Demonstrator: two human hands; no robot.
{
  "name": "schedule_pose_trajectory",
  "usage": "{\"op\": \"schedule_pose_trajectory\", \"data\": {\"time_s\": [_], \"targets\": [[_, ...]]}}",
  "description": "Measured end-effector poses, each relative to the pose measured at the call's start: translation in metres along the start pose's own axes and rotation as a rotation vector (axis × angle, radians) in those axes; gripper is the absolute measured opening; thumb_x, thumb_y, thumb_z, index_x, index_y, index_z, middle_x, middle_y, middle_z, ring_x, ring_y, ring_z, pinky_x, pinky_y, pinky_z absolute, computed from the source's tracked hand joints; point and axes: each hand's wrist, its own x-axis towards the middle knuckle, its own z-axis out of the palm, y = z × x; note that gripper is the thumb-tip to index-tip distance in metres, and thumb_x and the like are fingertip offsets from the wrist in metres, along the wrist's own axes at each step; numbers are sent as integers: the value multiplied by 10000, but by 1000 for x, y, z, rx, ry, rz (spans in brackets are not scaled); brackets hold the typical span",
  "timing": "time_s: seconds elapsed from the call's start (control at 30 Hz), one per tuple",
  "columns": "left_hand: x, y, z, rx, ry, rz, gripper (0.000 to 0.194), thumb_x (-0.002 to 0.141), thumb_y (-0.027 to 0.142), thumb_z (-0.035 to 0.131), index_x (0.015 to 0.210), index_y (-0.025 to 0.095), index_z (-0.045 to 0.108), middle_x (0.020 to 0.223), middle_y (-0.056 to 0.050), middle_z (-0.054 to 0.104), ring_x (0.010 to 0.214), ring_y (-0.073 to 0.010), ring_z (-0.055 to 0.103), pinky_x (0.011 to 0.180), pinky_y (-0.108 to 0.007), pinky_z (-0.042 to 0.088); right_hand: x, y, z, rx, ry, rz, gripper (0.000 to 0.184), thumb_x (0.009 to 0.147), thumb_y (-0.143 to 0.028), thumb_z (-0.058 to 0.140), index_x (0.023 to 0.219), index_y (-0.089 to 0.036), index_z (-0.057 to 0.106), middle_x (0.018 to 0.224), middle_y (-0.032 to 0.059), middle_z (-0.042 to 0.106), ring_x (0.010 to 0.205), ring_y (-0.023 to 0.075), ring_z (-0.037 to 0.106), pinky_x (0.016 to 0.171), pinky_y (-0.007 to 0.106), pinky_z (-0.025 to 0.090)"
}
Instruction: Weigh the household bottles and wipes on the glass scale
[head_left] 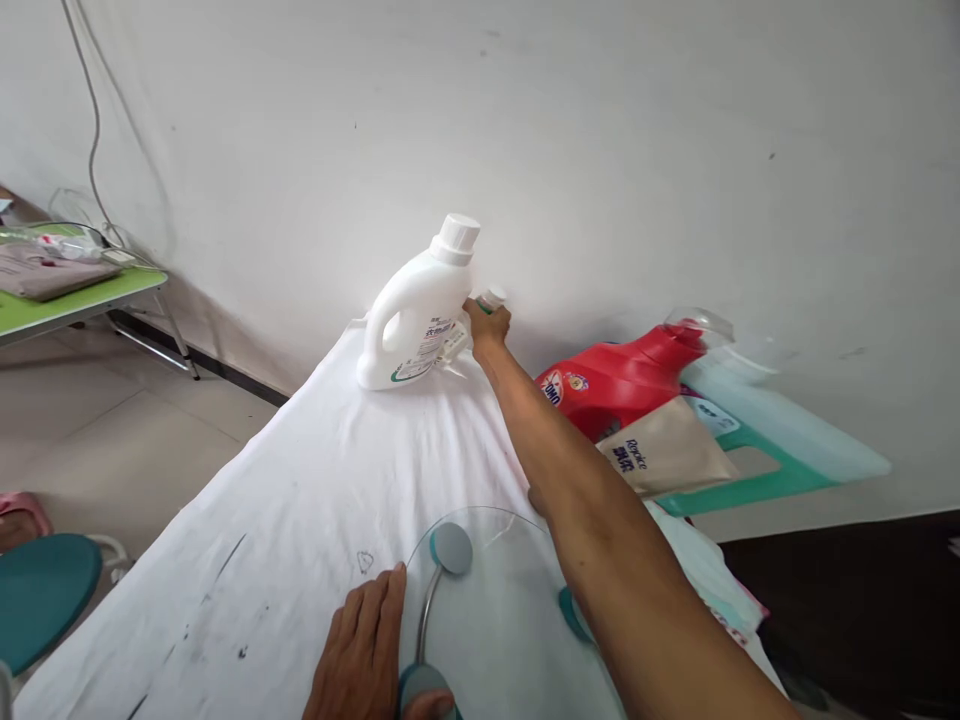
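My right hand (489, 325) reaches to the far end of the cloth-covered table, fingers closed round a small bottle with a white cap (493, 296); most of that bottle is hidden. Left of it stands a large white laundry detergent bottle (420, 310) with a handle. My left hand (364, 645) lies flat with its fingers stretched along the left rim of a round glass plate (499, 610), which looks like a bathroom scale. Its thumb rests over one of the grey-and-teal discs, joined by a metal rod to another disc (451, 548).
Right of my forearm lie a red OMO bottle (630, 370), a beige Rejoice packet (664, 448) and a green-and-clear container (787, 440) against the wall. A white cloth (300, 540) covers the table. At left are a green table (75, 300) and a teal stool (49, 595).
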Motion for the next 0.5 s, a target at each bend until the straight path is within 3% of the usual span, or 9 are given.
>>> {"op": "schedule_pose_trajectory", "data": {"time_s": [0.1, 0.2, 0.27, 0.37, 0.5], "targets": [[1, -1, -8, -19, 7, 47, 946, 1086, 592, 544, 1795, 236, 28, 1621, -196, 587, 1404, -398, 628, 1106, -511, 562, -20, -11, -43, 42, 21, -62, 255, 735, -410, 781, 843, -210, 666, 781, -4, 682, 826, 212, 630, 828, 367, 544], [4, 3, -19, -12, 59, 122, 858, 1109, 543, 516, 1788, 217, 106, 1587, -190, 613, 1394, -379, 628, 1097, -513, 558, -59, -26, -99, 77, -51, -129, 315, 691, -469, 841, 743, -223, 653, 697, -36, 614, 747, 182, 592, 778, 355, 543], [7, 8, -29, -6, 101, 93, 776, 1128, 539, 450, 1756, 163, 190, 1557, -211, 618, 1395, -395, 605, 1123, -571, 529, -98, -37, -139, 146, -140, -173, 341, 701, -500, 868, 726, -231, 658, 707, -35, 623, 737, 178, 603, 761, 361, 548], [13, 14, -44, -12, 57, 120, 744, 1129, 612, 379, 1653, 85, 354, 1486, -245, 629, 1336, -398, 608, 1098, -594, 532, -167, -54, -194, 221, -224, -192, 292, 718, -443, 905, 747, -250, 688, 776, -27, 687, 803, 194, 667, 837, 402, 574], [22, 12, -56, -9, -9, 138, 799, 1108, 699, 328, 1612, 81, 390, 1448, -249, 619, 1301, -391, 598, 1102, -602, 522, -243, -60, -246, 126, -309, -122, 253, 773, -412, 897, 795, -222, 731, 849, 8, 712, 861, 203, 687, 925, 455, 588]]}}
